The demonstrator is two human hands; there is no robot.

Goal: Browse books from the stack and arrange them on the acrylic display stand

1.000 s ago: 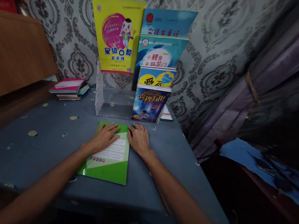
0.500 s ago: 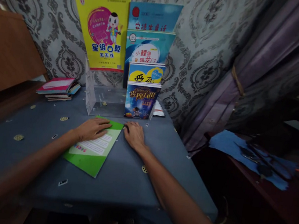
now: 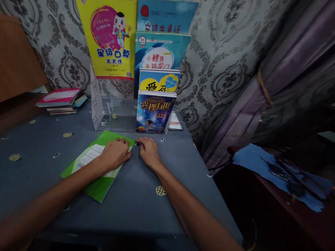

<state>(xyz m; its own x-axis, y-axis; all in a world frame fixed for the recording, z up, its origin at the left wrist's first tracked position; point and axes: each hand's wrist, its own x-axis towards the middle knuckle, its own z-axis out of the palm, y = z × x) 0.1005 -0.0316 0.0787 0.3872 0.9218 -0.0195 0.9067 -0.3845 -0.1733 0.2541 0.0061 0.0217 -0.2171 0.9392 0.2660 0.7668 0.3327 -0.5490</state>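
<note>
A green book [image 3: 101, 189] with a pale text panel lies at a slant on the table, just in front of a clear plastic book stand [image 3: 114, 123]. Across its upper right part rests my left hand [image 3: 116, 153], palm down, fingers slightly bent and lying on the cover near the right edge. My right hand [image 3: 149, 151] is at the upper right corner of the same book, its fingers bent together over that corner; the thumb is hidden. In the stand are a yellow workbook [image 3: 116, 31], two blue books [image 3: 167, 15] behind one another, a yellow-and-blue book [image 3: 158, 80] and a dark blue book [image 3: 153, 111].
A stack of books [image 3: 60, 100] lies at the table's back left. The patterned blue cloth covers the table [image 3: 36, 173]. A brown wooden panel [image 3: 6, 61] rises on the left. Right of the table, a purple curtain [image 3: 242, 123] hangs, and a blue cloth [image 3: 253, 158] lies on a dark red surface.
My left hand has slid right across the green book toward its right edge, its fingers more bent now. My right hand stays at the corner. The view has shifted slightly.
</note>
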